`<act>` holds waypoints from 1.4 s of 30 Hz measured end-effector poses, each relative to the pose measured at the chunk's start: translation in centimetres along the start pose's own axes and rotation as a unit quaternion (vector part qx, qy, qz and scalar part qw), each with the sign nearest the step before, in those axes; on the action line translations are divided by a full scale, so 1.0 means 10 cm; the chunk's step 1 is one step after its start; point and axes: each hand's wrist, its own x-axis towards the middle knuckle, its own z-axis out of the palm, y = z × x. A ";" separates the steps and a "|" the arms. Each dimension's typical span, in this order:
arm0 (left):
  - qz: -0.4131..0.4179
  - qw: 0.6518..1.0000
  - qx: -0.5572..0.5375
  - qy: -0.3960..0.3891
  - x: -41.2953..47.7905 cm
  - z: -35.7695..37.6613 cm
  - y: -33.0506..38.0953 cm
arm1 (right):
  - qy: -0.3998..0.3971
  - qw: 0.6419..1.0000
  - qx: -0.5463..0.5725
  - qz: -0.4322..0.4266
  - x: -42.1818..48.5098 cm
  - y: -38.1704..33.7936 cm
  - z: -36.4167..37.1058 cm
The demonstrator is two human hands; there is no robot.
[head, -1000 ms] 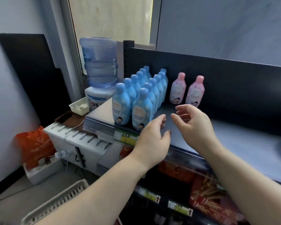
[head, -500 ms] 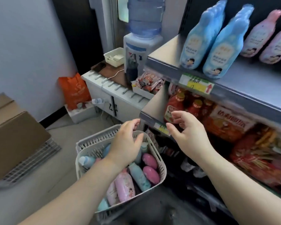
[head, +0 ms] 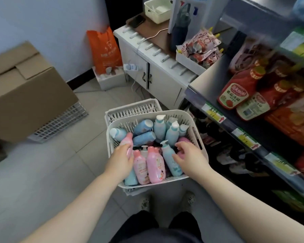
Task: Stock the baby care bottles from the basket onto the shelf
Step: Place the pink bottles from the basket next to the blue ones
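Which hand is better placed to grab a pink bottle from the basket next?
Left. The left hand already has its fingers on a pink bottle at the basket's left side, while the right hand rests against a light blue pump bottle.

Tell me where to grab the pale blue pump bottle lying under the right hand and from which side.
Grip the pale blue pump bottle around its body, coming from above with the right hand. It lies slanted, pump head pointing away, its broad side exposed; a pink bottle crowds its left, so probably avoid the thin pump.
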 end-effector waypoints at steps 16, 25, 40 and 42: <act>-0.234 0.963 -0.067 -0.120 0.29 0.79 -0.37 | -0.212 0.955 0.124 0.167 0.63 -0.03 0.99; -0.274 0.953 -0.109 -0.075 0.35 1.02 -0.25 | -0.237 0.936 0.179 0.190 0.69 0.04 1.05; -0.146 0.964 -0.224 -0.006 0.36 0.54 0.07 | -0.158 0.873 0.442 0.131 0.55 0.17 0.51; -0.106 0.955 -0.278 -0.006 0.38 0.37 0.19 | -0.138 0.861 0.477 0.107 0.50 0.13 0.29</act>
